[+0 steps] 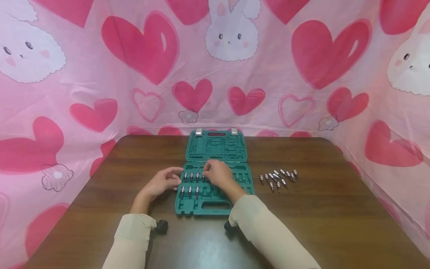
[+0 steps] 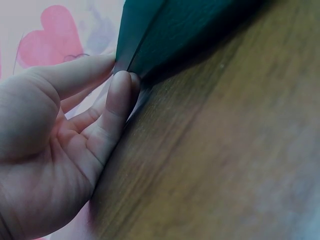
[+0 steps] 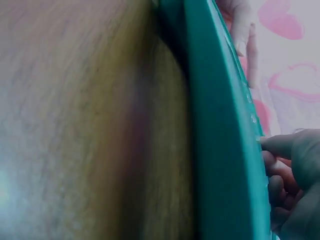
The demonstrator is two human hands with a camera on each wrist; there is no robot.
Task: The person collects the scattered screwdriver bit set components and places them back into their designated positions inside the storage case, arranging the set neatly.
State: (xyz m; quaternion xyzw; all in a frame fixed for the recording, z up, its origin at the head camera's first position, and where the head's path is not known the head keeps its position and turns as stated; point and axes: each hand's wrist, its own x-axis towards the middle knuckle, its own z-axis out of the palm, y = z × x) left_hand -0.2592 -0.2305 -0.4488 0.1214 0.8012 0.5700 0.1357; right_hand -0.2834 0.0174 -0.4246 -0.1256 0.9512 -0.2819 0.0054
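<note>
A green tool case [image 1: 215, 207] lies open on the table, its lid [image 1: 216, 152] leaning back behind the base. My right hand [image 1: 218, 174] is over the upper row of slots and pinches a bit socket [image 1: 203, 179] there. To its left, three more bit sockets [image 1: 191, 177] sit in that row, and three others [image 1: 189, 192] in the row below. My left hand [image 1: 163, 182] touches the case's left edge; in the left wrist view its fingertips rest against the case side [image 2: 150, 45]. In the right wrist view, the case wall partly hides my right fingers [image 3: 277, 146].
Several loose bit sockets [image 1: 278, 182] lie in a cluster on the brown table [image 1: 302, 216], right of the case. A cut-out handle [image 1: 215, 205] is at the base's front. Behind the table hangs a pink cloth [image 1: 275, 74] with hearts and rabbits.
</note>
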